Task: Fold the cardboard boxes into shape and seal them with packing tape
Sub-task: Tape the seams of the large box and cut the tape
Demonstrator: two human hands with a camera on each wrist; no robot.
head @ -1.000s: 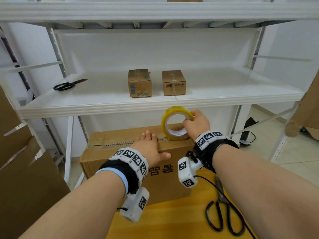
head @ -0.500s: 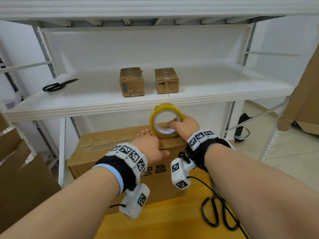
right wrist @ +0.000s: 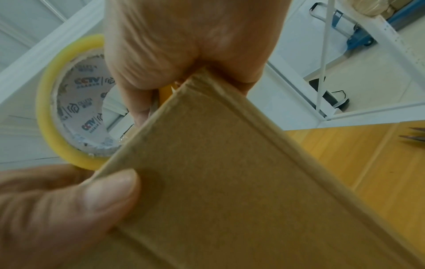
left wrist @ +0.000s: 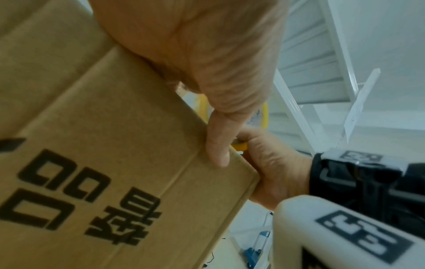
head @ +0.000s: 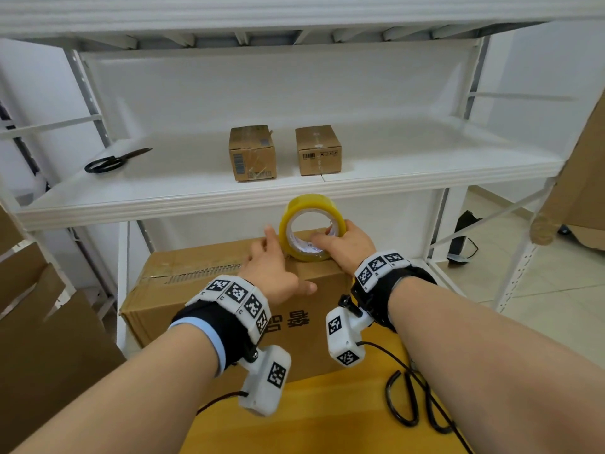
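1. Big cardboard box (head: 229,309) sits on the yellow table (head: 327,421) edge, against the white shelf (head: 196,204); top seam partly taped already.
2. Right hand (head: 347,245) grips the yellow tape roll (head: 311,227), fingers curled through the core, roll standing on the box's top far-right corner.
3. Left hand (head: 275,273) lies flat on the box top just beside the roll, fingers relaxed, thumb down over the front edge. It presses and grips nothing.
4. Step, I judge: running tape along the top seam toward the right end.
5. Handling guess: box is stiff corrugated and probably light, so it could slide on the table; keep the flat palm on top near the seam.
6. Roll is rigid and light; hold it by the core. The film is thin and sticky, so it is likely to wrinkle if slack.
7. Scissors (head: 415,401) lie on the table to the right, near, for cutting.
8. Two small boxes (head: 284,152) and another pair of scissors (head: 114,160) sit on the shelf, well apart from the hands.
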